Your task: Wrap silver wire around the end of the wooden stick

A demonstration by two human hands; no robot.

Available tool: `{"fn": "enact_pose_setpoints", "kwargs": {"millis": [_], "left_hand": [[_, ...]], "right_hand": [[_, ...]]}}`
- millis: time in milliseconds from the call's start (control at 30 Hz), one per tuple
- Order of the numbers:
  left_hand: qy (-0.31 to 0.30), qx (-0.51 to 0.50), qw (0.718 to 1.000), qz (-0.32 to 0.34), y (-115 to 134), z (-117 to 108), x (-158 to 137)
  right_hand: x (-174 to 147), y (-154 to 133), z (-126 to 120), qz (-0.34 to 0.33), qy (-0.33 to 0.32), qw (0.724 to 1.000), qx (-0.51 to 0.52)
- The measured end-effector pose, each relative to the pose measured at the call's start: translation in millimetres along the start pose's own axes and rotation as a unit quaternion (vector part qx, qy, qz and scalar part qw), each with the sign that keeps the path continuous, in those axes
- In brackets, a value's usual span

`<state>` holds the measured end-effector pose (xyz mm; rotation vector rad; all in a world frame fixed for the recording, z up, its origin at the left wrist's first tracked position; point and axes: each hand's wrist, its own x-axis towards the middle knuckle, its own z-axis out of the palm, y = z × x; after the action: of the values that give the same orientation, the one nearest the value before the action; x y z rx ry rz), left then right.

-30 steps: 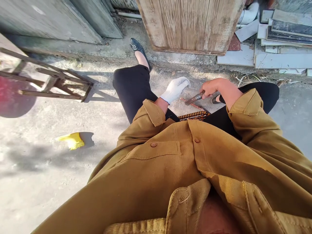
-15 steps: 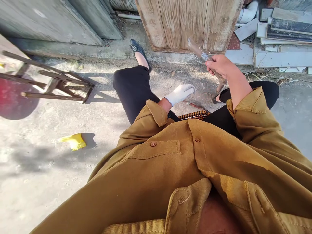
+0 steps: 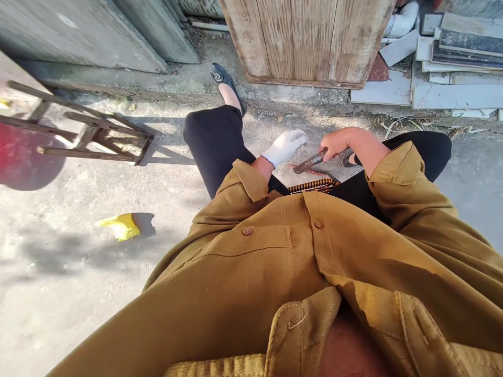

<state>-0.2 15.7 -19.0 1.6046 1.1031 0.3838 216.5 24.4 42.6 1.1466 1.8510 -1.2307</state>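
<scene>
My left hand point(image 3: 283, 148), in a white knitted glove, is low between my knees with its fingers together and curled at the tips. What it grips, if anything, is hidden. My bare right hand point(image 3: 337, 142) is closed round a stick-like wooden tool point(image 3: 310, 162), which has a wire-like binding near the fingers. The tool slants down to the left, its free end just below the gloved hand; its kind is unclear. Below both hands, an orange-and-black woven edge point(image 3: 314, 185) shows between my thighs, beside a thin reddish piece point(image 3: 324, 173).
A wooden panel point(image 3: 298, 42) stands ahead. Stacked boards point(image 3: 456, 97) lie at the far right, near a white pipe point(image 3: 404, 20). To the left are a wooden frame point(image 3: 92, 123) with legs, a blurred red round thing point(image 3: 29, 152) and a yellow item point(image 3: 123, 226) on concrete.
My right hand has come down and slightly left, swinging the wooden tool from pointing up at the panel to pointing down-left. My gloved left hand has shifted slightly left.
</scene>
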Motion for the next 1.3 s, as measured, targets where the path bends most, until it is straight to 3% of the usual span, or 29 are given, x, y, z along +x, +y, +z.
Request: {"fn": "enact_pose_setpoints", "kwargs": {"millis": [133,233,300,367,400,433,500,600,700,800,967,1100,1200,1300], "left_hand": [[0.019,-0.022,0.999,-0.016,-5,-1,7],[0.025,-0.071,0.997,-0.022,-2,-3,7],[0.008,-0.09,0.996,-0.015,3,-3,4],[-0.022,-0.082,0.996,0.005,8,0,-1],[-0.038,-0.074,0.996,0.014,10,1,-3],[-0.05,-0.065,0.996,0.021,11,3,-5],[-0.076,-0.04,0.996,0.036,12,7,-8],[-0.095,0.017,0.994,0.051,12,9,-8],[-0.083,0.074,0.992,0.051,10,7,-7],[-0.062,0.092,0.993,0.046,10,1,-6],[-0.035,0.038,0.999,0.011,10,-4,-5],[0.0,-0.035,0.999,-0.012,10,-3,1],[-0.004,-0.064,0.998,-0.03,10,-2,2],[-0.038,-0.081,0.996,-0.017,11,1,-1]], "right_hand": [[-20,-1,-8,-0.102,0.024,0.994,0.015],[-37,5,-13,-0.13,0.142,0.972,0.137],[-46,8,-15,-0.138,0.252,0.916,0.282],[-50,10,-16,-0.151,0.332,0.835,0.413],[-49,11,-16,-0.145,0.358,0.806,0.449],[-46,11,-16,-0.125,0.377,0.796,0.457],[-36,12,-17,-0.042,0.4,0.831,0.385],[-14,10,-15,0.104,0.372,0.911,0.142],[2,3,-7,0.14,0.218,0.966,-0.019],[7,-3,2,0.09,0.055,0.994,-0.034],[-8,-5,-1,-0.019,0.007,1.0,-0.015],[-30,0,-10,-0.123,0.036,0.989,0.076],[-44,7,-14,-0.178,0.126,0.957,0.191],[-46,13,-14,-0.224,0.23,0.89,0.324]]}}
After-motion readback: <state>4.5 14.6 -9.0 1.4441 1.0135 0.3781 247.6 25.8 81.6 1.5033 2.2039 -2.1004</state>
